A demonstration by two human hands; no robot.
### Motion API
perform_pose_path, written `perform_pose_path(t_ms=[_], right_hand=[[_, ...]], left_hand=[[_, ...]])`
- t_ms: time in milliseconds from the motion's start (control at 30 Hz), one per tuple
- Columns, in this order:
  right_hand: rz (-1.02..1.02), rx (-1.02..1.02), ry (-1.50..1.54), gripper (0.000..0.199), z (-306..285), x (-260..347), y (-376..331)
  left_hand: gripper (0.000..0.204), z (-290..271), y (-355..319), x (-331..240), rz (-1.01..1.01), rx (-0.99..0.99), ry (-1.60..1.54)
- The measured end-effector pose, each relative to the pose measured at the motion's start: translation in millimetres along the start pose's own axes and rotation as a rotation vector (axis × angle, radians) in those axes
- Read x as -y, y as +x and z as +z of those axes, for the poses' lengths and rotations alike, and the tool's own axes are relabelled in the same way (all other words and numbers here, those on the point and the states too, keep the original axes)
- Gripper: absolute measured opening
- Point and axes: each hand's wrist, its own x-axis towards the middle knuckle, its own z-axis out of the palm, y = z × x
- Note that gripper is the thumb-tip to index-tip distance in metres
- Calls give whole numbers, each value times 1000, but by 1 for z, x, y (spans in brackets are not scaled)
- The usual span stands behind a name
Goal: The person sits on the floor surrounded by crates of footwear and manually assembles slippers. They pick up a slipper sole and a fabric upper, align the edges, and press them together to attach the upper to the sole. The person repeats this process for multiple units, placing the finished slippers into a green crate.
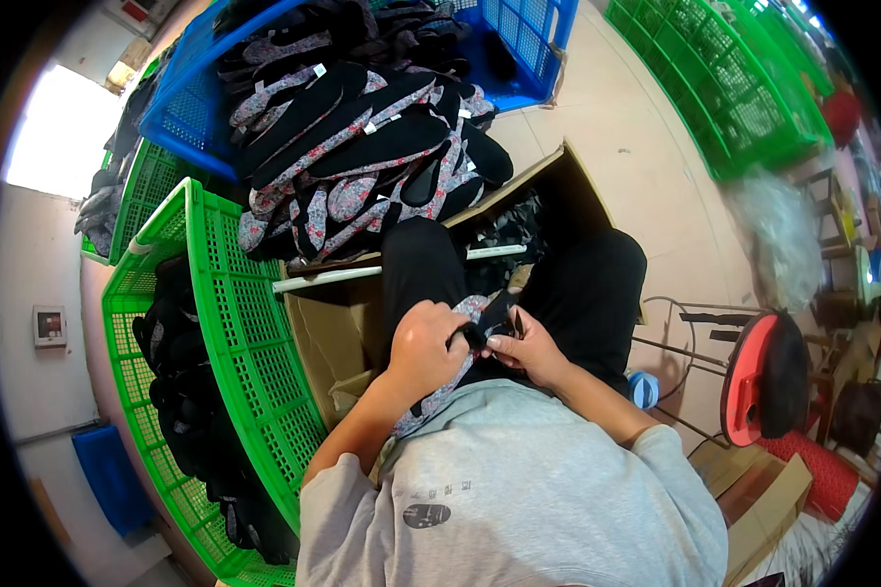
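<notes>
Over my lap lies a floral fabric slipper (423, 405) with a black part (495, 321) pulled up between my hands. My left hand (425, 338) is closed around its edge, fingers curled into the black part. From the other side, my right hand (531, 349) pinches the black part between thumb and fingers. A thin dark pointed thing shows by the right fingers; I cannot make out its kind. Ahead of my knees, a large heap of similar slippers (362, 137), black-soled with grey-and-red floral edges, spills from a blue crate (538, 73).
An open cardboard box (328, 338) with dark scraps stands between my legs, a white rod (328, 279) across it. At left is a green crate (255, 362) of black items. A green crate (715, 83) stands far right, a red-and-black round stool (759, 382) nearer.
</notes>
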Motion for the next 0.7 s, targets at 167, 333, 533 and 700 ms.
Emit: perform_pose_path(t_ms=[167, 333, 533, 700], right_hand=[[114, 4, 15, 21, -6, -12, -1], [92, -139, 116, 14, 1, -4, 4], [18, -85, 134, 12, -9, -13, 6], [-11, -98, 167, 9, -8, -12, 8]], left_hand=[[17, 2, -9, 2, -23, 8, 18], [20, 5, -7, 2, -61, -1, 69], [30, 10, -6, 11, -105, 21, -92], [32, 9, -4, 18, -183, 126, -210]])
